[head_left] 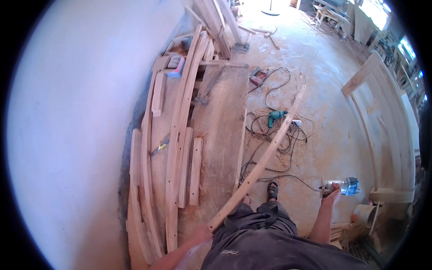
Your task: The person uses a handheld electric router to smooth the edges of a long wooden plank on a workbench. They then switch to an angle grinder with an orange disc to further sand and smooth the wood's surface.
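My left hand is closed round the near end of a long, pale wooden strip. The strip slants up and away to the right, with dark holes or spots along it. Out at the right, my right hand grips a small handheld router with a silver body and a blue end. A dark cord runs from the router toward the left. Beyond my feet, a green drill lies on the floor among tangled cables, partly under the line of the strip.
To the left, a wide board and several long wooden bars lie by a white wall. A red power tool rests on the dusty floor farther off. At the right stands a wooden frame, with a pale bucket below it.
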`<action>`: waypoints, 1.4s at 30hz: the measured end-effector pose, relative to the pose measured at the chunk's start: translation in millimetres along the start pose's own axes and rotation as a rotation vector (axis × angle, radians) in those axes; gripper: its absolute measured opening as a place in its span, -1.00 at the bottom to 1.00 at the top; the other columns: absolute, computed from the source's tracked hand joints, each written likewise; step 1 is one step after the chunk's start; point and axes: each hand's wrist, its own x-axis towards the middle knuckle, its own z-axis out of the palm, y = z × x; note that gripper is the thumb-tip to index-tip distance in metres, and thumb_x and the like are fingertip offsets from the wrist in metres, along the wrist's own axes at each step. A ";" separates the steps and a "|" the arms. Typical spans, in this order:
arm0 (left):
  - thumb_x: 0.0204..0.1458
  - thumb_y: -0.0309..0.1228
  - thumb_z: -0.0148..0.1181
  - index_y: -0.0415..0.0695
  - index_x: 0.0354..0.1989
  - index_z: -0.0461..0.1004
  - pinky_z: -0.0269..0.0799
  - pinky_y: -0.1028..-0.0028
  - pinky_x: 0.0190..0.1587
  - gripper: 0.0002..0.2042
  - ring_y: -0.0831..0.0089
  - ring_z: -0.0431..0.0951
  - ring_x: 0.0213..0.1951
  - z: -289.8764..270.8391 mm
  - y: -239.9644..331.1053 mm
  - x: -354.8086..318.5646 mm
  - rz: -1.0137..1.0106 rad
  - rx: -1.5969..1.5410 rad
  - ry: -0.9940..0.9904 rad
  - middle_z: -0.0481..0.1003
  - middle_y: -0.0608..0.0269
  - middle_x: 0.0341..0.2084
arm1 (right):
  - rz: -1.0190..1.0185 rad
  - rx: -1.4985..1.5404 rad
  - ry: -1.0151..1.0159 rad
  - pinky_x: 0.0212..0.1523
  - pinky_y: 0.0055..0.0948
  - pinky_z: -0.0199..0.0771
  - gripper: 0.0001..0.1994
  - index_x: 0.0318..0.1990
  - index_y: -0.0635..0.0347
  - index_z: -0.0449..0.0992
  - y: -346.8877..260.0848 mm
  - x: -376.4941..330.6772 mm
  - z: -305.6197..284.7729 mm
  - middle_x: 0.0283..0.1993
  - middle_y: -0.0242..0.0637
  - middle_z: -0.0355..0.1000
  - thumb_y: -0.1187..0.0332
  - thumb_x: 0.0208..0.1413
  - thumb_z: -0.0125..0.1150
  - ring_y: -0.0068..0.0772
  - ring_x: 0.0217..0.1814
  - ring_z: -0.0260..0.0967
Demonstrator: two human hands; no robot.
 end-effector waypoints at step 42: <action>-0.03 -0.41 0.32 -0.18 0.28 0.30 0.52 0.04 0.01 -0.37 -0.13 0.51 0.01 -24.5 -57.4 -12.2 -0.227 0.244 0.978 0.43 -0.22 0.00 | 0.141 -0.189 -0.538 -0.08 -0.09 0.62 -0.65 -0.15 0.19 0.49 -8.6 -87.7 57.8 -0.23 -0.24 0.48 0.41 -0.21 0.22 -0.10 -0.17 0.50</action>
